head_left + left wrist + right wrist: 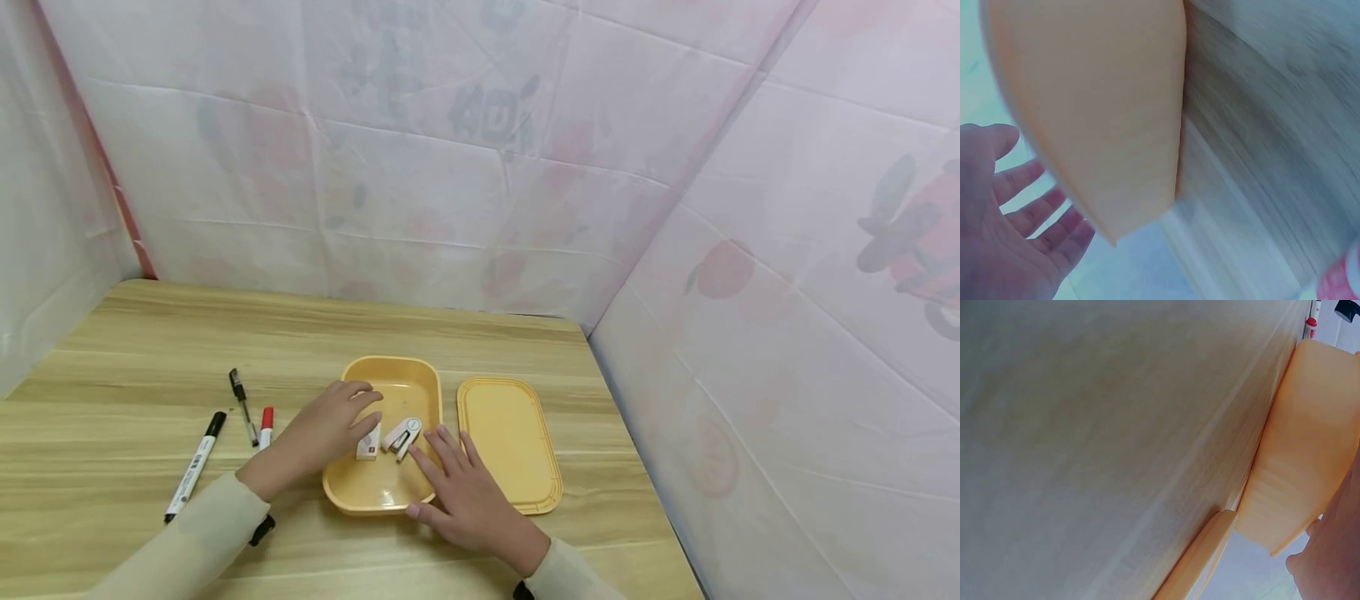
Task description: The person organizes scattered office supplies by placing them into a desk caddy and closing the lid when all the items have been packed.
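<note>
A yellow plastic box [352,487] holds a small white carton [367,446] and a mini white stapler [405,435] lying beside it. My left hand [335,425] reaches over the box's left rim, its fingers relaxed and spread, thumb right by the carton. In the left wrist view, the fingers [1035,215] of that hand show past the box's edge. My right hand [468,500] lies across the right rim with straight fingers, the fingertips close to the stapler. In the right wrist view, the hand [1329,544] is partly cut off by the frame's edge.
The yellow lid [510,442] lies flat to the right of the box. On the left are a black-capped marker [197,467], a black pen [242,400] and a red-capped marker [267,425], partly hidden by the left forearm. Printed white sheeting [420,183] surrounds the wooden table [150,350].
</note>
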A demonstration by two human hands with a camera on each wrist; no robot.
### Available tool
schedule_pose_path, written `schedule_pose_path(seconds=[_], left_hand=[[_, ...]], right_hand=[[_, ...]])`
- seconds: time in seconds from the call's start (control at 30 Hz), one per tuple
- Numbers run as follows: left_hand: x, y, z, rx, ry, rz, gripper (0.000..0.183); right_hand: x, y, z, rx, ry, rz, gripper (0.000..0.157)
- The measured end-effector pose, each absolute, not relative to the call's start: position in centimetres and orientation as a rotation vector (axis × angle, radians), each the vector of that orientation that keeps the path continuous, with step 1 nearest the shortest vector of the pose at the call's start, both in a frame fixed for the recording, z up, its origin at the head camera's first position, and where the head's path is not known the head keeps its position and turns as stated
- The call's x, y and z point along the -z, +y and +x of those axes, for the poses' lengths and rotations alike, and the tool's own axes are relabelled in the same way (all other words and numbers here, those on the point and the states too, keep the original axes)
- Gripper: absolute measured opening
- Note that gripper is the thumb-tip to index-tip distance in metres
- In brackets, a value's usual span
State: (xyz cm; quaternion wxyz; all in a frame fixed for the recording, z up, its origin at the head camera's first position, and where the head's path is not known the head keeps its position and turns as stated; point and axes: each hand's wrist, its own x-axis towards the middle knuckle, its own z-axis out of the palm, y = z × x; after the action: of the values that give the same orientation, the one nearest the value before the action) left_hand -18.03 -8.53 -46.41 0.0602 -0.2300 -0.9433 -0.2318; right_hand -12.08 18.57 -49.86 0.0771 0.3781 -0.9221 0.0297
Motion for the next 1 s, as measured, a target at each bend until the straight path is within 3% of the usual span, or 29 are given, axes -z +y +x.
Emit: schedule_pose_path(seconds=[1.0], left_hand=[[45.9, -21.6, -14.6, 0.627, -2.952, -0.336, 0.045]], right_hand=[[49.7, 18.6, -12.1, -0.134, -2.780, 1.148, 0.072]])
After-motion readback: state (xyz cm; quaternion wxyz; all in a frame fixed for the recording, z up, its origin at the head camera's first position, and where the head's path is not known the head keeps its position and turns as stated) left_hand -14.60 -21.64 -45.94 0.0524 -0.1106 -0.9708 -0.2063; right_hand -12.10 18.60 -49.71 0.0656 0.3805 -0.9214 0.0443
